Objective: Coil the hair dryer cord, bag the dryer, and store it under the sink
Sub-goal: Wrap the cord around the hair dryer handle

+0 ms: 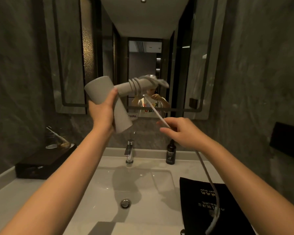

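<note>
Black drawstring bag (210,209) is laid flat on the counter at 5 o'clock, crossed by the slack cord (209,177). At 10 o'clock the hair dryer (107,99) is clasped around its barrel by the left hand (103,111), several turns wound on the handle. At 3 o'clock the cord is pinched by the right hand (178,131). Below lies the sink (109,184).

Dim, warm light falls from a ceiling spotlight (143,0) above the mirror (143,56); walls bow at edges, motion blurs.
</note>
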`<state>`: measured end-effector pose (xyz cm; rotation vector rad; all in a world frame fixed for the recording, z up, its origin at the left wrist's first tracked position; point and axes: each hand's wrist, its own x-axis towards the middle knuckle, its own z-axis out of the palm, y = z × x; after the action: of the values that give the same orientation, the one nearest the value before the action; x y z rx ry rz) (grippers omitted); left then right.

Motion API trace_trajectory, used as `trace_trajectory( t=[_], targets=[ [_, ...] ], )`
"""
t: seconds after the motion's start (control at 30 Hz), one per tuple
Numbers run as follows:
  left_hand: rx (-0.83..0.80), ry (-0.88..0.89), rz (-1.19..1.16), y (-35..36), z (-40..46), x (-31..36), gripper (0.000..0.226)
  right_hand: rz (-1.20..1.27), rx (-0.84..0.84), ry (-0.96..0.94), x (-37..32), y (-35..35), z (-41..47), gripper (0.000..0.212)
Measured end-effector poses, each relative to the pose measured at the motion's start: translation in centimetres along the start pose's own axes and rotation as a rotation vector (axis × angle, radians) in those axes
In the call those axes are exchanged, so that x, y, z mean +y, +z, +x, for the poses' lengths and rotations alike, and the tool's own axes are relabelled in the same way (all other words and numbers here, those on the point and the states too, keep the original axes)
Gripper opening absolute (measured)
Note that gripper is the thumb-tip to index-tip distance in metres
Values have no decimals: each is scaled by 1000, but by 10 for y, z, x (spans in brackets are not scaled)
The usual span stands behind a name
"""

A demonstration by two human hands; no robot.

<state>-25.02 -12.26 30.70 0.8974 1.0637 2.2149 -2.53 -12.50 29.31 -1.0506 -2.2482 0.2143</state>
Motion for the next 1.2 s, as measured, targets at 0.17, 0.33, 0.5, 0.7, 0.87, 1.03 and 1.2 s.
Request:
trace_trajectory(
  t=[0.17,0.33,0.5,0.7,0.87,1.03,1.2],
  targets=[
    [-108,345,476,-11,2,-13,73,-185,123,-159,-11,-18,5,24],
    [-494,332,642,-20,-3,-15,71,-272,268,-262,-15,-37,21,26],
    [-850,199,572,-24,-17,0,53,-58,215,-197,-9,-35,29,21],
    [-832,5,213,-20,-28,-3,48,522,79,-15,3,-16,21,16],
    [-620,-196,-28,-8,-38,-14,53,819,158,249,16,8,18,6],
    [-393,-273,-231,3,-32,-12,79,493,-21,100,8,11,10,23],
    [-204,21,61,3,-21,-3,60,361,-27,33,14,8,1,22]
  ],
)
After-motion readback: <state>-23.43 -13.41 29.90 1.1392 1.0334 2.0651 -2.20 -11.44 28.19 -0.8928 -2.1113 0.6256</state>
